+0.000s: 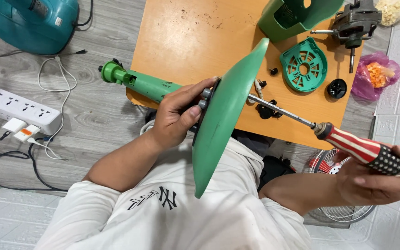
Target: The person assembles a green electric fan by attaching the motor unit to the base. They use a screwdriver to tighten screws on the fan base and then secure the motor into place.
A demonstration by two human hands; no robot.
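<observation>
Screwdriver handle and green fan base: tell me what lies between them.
Only the screwdriver's own metal shaft spans the gap to the green base, in the head view.

A smooth, faintly glossy green plastic base [223,115] was seen, with a bare metal shaft on the screwdriver [348,141], its handle glossy; the table [195,32] was matt, scuffed wood.

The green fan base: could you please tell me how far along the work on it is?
Already apart: the motor, rear motor cover and housing lie loose on the wooden board. In hand: the left hand grips the fan stand at its base, the right hand drives a screwdriver into it. Left: that base fastening.
</observation>
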